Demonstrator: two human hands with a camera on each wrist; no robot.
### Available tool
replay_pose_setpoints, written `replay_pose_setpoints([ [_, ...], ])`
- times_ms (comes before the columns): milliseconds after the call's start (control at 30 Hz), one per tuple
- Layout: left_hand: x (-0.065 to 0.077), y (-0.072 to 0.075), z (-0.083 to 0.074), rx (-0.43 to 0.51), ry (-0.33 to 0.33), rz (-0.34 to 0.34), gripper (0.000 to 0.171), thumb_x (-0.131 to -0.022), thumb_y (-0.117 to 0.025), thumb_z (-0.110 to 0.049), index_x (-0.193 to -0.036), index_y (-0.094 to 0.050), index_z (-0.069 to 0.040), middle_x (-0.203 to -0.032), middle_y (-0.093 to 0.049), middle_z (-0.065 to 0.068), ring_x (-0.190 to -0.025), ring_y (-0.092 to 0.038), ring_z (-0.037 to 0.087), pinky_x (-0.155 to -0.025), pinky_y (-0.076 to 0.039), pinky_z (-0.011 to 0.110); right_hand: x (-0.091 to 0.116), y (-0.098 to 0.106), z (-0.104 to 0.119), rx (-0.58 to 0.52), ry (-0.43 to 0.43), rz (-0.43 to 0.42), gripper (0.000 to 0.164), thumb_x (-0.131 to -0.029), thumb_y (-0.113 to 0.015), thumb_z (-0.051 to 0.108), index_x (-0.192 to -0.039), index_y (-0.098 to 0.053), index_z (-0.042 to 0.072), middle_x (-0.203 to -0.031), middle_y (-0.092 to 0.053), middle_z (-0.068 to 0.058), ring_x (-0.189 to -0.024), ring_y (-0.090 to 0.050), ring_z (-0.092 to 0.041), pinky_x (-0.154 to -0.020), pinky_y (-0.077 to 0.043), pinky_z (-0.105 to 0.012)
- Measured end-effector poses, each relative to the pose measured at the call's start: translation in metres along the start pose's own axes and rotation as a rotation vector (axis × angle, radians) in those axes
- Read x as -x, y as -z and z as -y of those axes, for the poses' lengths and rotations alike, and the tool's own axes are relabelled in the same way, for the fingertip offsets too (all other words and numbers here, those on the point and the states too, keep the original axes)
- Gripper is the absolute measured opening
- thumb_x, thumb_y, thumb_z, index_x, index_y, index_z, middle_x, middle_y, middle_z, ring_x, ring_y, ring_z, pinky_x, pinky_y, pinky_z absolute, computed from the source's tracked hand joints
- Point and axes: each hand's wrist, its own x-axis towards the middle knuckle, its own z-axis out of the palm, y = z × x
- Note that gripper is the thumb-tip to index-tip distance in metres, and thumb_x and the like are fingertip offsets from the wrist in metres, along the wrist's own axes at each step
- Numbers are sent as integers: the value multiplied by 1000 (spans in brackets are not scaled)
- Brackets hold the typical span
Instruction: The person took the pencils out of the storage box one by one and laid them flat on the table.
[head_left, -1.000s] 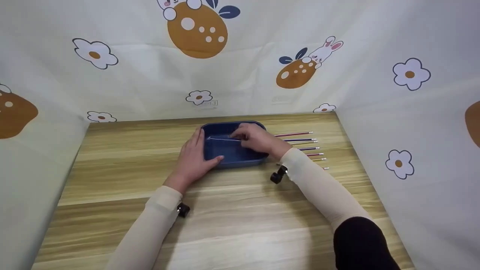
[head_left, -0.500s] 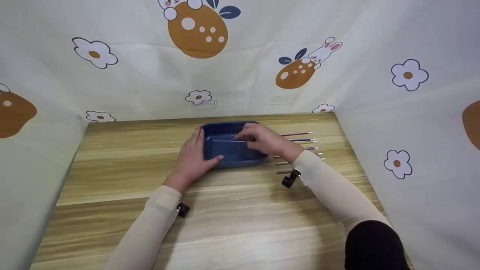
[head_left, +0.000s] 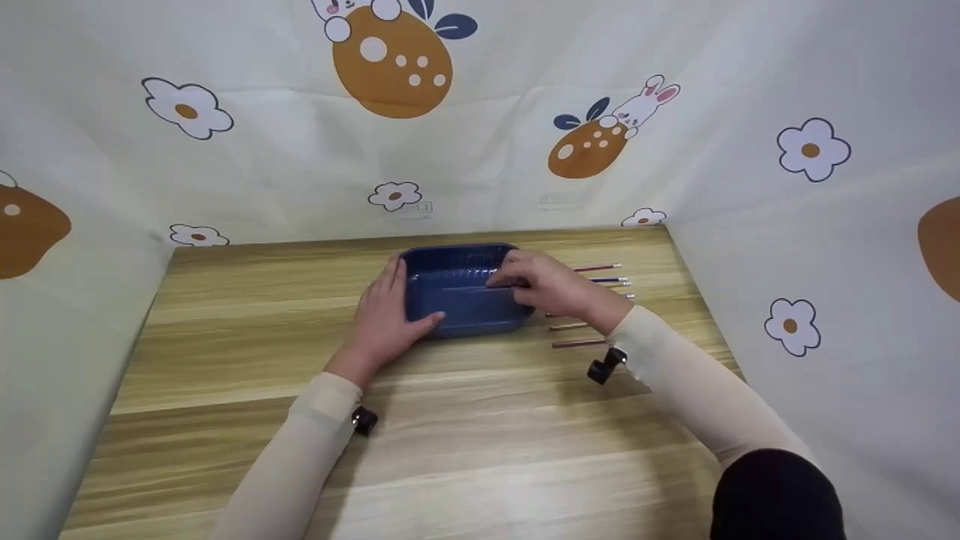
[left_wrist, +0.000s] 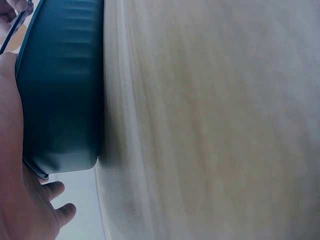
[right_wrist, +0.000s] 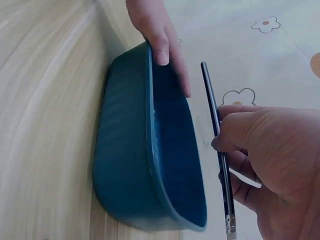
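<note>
A deep blue plastic bin (head_left: 465,328) stands upright on the table near the back wall. My left hand (head_left: 382,319) holds its left end, thumb over the near rim and fingers along the far side. In the right wrist view, a dark pencil (right_wrist: 212,102) with a metal ferrule and eraser end is pinched between the thumb and fingers of my right hand (right_wrist: 280,155). Seen from the head, my right hand (head_left: 551,285) is over the bin's right end, and the pencil runs leftward across the opening. The left wrist view shows the bin's ribbed outer wall (left_wrist: 65,90).
Several pencils lie roughly parallel on the table right of the bin, partly hidden by my right arm, including a reddish pencil (head_left: 577,344). Patterned cloth walls (head_left: 285,165) enclose the wooden table (head_left: 465,435) at the back and sides.
My right hand has moved right across the bin with the pencil, uncovering the near pencils' left ends and covering more of their eraser ends. The left hand has stayed on the bin.
</note>
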Motion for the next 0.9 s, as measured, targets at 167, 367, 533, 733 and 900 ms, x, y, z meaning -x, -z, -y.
replay_pose_setpoints([
  [167,0,0,0,-15,0,2,127,-96,-66,-78,-176,-10,2,-185,-5,19,-167,-19,43,-134,-19,60,17,2,-3,-14,3,1,43,-94,-65,-14,-128,-82,5,-114,-70,-9,-104,-64,-26,-87,-54,-42],
  [367,0,0,0,-12,2,0,127,-95,-66,-80,-176,-11,1,-185,-6,19,-166,-21,44,-134,-19,60,38,4,-8,-46,-15,-16,37,-95,-67,-14,-124,-83,4,-115,-73,-9,-106,-67,-26,-89,-57,-48],
  [533,0,0,0,-6,7,1,127,-95,-68,-78,-176,-10,1,-185,-3,17,-167,-19,43,-134,-18,60,54,5,-15,-46,-32,-32,35,-96,-71,-12,-124,-83,4,-115,-74,-7,-106,-67,-24,-89,-57,-45],
  [733,1,1,-1,0,9,-3,125,-96,-72,-73,-176,-11,1,-185,-4,17,-167,-19,44,-134,-18,61,71,7,-21,-45,-16,-72,38,-93,-72,-14,-123,-83,5,-112,-76,-8,-104,-68,-26,-87,-56,-41],
  [900,1,1,-2,-3,24,7,125,-96,-69,-76,-177,-11,0,-186,-4,16,-167,-19,44,-133,-19,63,84,8,-25,-13,-23,-80,40,-90,-70,-16,-121,-84,5,-109,-74,-8,-102,-66,-25,-87,-54,-42],
])
